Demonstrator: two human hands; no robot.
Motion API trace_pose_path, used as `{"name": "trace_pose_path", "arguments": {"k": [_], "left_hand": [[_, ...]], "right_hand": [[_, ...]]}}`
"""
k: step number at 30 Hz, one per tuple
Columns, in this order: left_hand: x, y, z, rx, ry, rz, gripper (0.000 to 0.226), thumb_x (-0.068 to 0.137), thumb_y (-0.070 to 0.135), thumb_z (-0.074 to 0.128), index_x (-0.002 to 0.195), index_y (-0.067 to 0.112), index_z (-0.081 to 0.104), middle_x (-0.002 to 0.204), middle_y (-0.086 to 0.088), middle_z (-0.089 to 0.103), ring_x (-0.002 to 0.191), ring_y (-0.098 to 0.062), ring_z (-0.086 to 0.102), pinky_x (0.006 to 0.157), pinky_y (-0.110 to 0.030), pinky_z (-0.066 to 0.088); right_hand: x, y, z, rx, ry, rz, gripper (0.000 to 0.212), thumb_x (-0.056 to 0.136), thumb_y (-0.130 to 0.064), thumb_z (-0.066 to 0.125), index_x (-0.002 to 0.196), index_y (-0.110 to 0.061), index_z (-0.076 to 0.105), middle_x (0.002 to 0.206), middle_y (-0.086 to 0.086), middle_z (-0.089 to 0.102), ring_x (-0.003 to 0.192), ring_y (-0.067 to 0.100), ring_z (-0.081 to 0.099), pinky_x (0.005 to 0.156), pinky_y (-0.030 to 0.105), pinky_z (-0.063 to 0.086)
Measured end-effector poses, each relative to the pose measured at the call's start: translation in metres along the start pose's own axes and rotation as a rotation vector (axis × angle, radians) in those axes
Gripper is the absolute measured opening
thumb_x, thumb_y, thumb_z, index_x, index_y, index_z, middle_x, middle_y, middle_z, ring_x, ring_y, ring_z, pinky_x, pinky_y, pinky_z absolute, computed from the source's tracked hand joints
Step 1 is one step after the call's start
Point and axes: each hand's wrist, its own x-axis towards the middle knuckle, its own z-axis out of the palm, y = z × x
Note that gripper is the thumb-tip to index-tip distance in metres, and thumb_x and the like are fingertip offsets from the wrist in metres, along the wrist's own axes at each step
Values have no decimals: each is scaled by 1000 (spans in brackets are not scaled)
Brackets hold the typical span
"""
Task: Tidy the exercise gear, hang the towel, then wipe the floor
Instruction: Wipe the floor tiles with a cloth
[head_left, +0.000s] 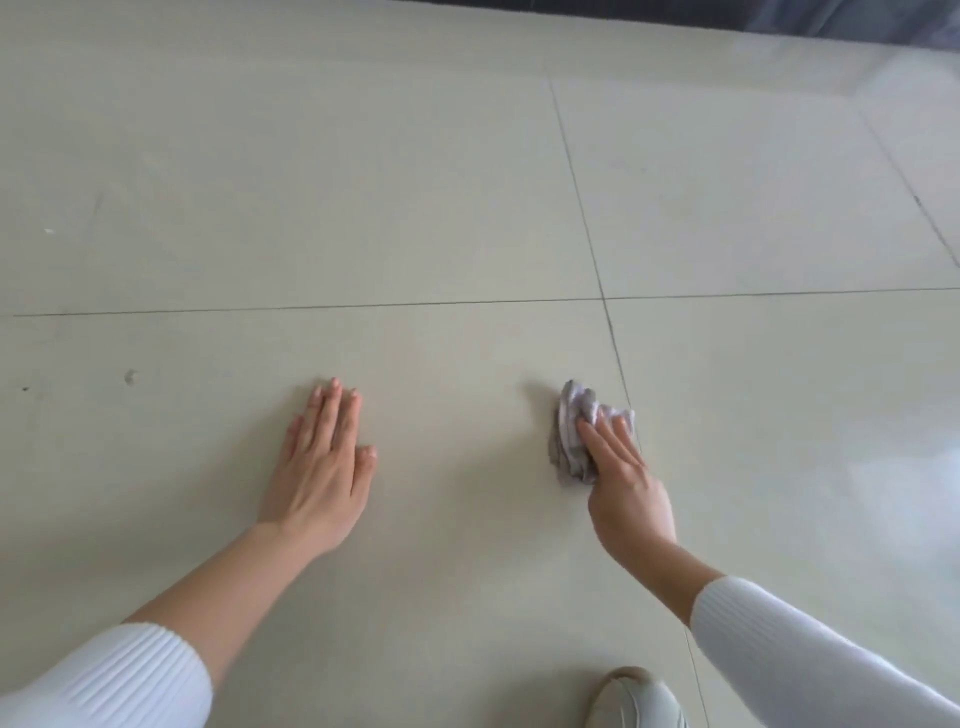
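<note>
A crumpled grey cloth (574, 439) lies on the pale tiled floor (415, 182), just left of a grout line. My right hand (626, 480) rests on the cloth's right side and presses it against the floor, fingers pointing away from me. My left hand (322, 467) lies flat on the floor about one hand-length to the left of the cloth, palm down, fingers together, holding nothing. Both arms wear white ribbed sleeves pushed up the forearm.
A small dark speck (130, 376) and a white fleck (48, 230) mark the floor at the left. A white shoe (636, 699) shows at the bottom edge. A dark edge (675, 15) runs along the far end of the floor, with glare at the right.
</note>
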Motion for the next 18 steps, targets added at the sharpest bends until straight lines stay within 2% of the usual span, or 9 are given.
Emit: {"name": "trace_pose_path", "arguments": {"k": [3, 5, 7, 9, 11, 12, 15, 17, 18], "left_hand": [[1, 5, 0, 10, 0, -12, 71, 91, 42, 19, 146, -1, 27, 155, -20, 19, 145, -32, 17, 114, -48, 18], [1, 5, -2, 12, -6, 8, 71, 91, 42, 18, 147, -1, 27, 156, -20, 19, 145, -32, 17, 114, -48, 19], [-1, 3, -4, 20, -16, 29, 70, 91, 42, 17, 148, 1, 25, 157, -18, 17, 145, -31, 16, 115, -47, 20], [-4, 0, -6, 28, -17, 42, 68, 90, 39, 17, 148, 3, 27, 157, -16, 19, 145, -31, 19, 114, -48, 23], [-7, -3, -8, 29, -19, 42, 68, 91, 41, 15, 148, 7, 27, 158, -13, 18, 145, -29, 18, 114, -47, 21], [-9, -5, -8, 27, -20, 40, 68, 91, 43, 13, 149, 9, 24, 159, -11, 15, 146, -27, 14, 115, -46, 18], [-10, -7, -9, 4, -37, 31, 72, 88, 48, 5, 152, 16, 13, 161, -4, 2, 148, -20, 1, 117, -41, 8], [-10, -7, -10, -16, -53, 25, 73, 86, 49, 2, 152, 18, 11, 160, -3, -2, 148, -19, -4, 117, -40, 6], [-10, -7, -10, -26, -57, 21, 73, 87, 48, 2, 152, 17, 12, 160, -3, -1, 148, -19, -3, 118, -41, 7]], "right_hand": [[-29, -40, 26, -52, -124, -344, 72, 73, 4, 36, 141, -20, 46, 151, -4, 38, 140, 28, 32, 87, 48, 52], [-33, -62, 37, -105, -237, -501, 71, 72, -4, 30, 138, -19, 48, 146, -1, 45, 136, 29, 39, 93, 45, 48], [-22, -77, 39, -160, -325, -628, 69, 76, -8, 26, 142, -19, 44, 149, 1, 42, 139, 30, 34, 106, 42, 35], [-1, -80, 38, -211, -383, -720, 66, 85, -10, 23, 150, -24, 28, 158, -2, 23, 146, 29, 12, 117, 38, 10], [19, -80, 33, -256, -442, -714, 62, 95, -12, 30, 152, -32, 15, 161, -9, 5, 147, 24, -9, 118, 36, -5], [26, -82, 29, -239, -447, -695, 59, 97, -15, 35, 151, -34, 19, 161, -10, 5, 147, 22, -11, 119, 36, -5], [34, -95, 17, 76, -388, -489, 51, 88, -17, 51, 136, -34, 50, 154, -7, 31, 147, 16, 14, 119, 35, 13], [34, -102, 12, 228, -276, -257, 49, 84, -21, 55, 132, -29, 54, 144, -9, 45, 136, 10, 33, 112, 34, 31], [34, -105, 10, 214, -220, -148, 50, 84, -25, 56, 133, -26, 51, 138, -9, 48, 130, 10, 37, 107, 33, 36]]}}
